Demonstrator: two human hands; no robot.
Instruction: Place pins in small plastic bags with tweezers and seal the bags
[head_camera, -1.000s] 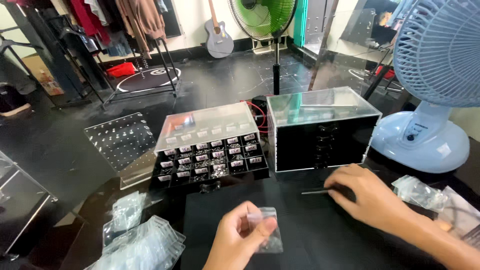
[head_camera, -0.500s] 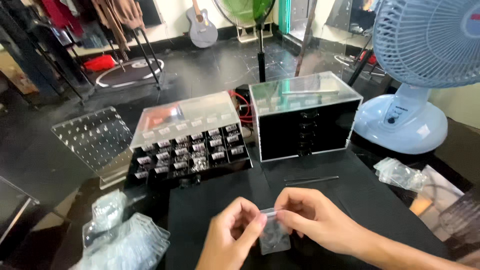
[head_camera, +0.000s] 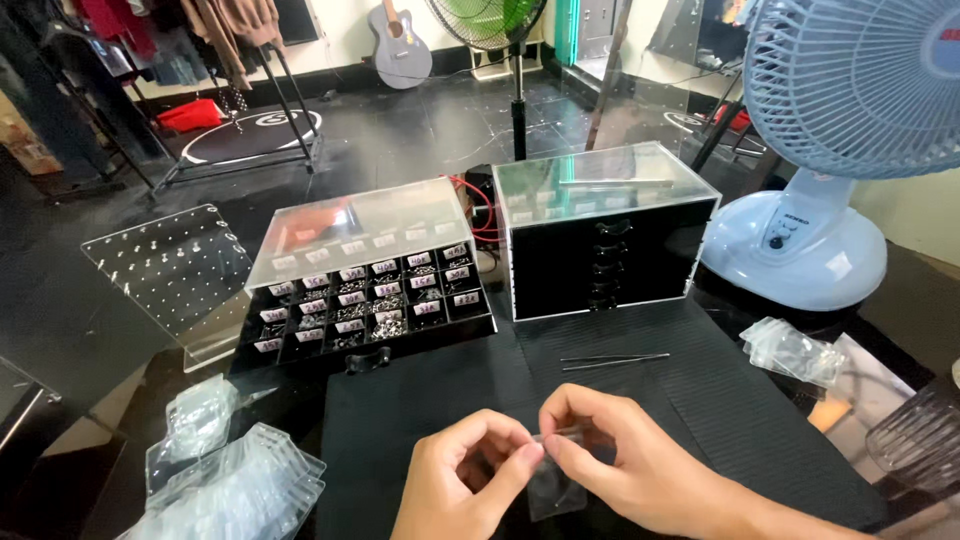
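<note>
Two hands meet low in the middle of my view, over the black ribbed mat, and between them hangs a small clear bag. My left hand pinches the bag's upper left corner between thumb and forefinger; my right hand grips the top edge from the other side, fingertips nearly touching the left ones. Both hands are closed on the bag, neither is free. The bag hangs with its long axis running down toward me, its mouth up at the fingertips, so the opening lies right between the two thumbs, equally near to each. I cannot tell whether anything is inside it. Just beyond my right hand, thin metal tweezers lie flat on the mat, their length running left to right, nearer the right hand than the left. Behind them stands a black drawer chest with a clear top, its drawers closed. To its left sits a black tray divided into many small labelled compartments holding tiny silvery pieces, with a clear lid propped above it. A heap of empty clear bags lies at my lower left, another small pile of bags at the right near a pale blue fan.
</note>
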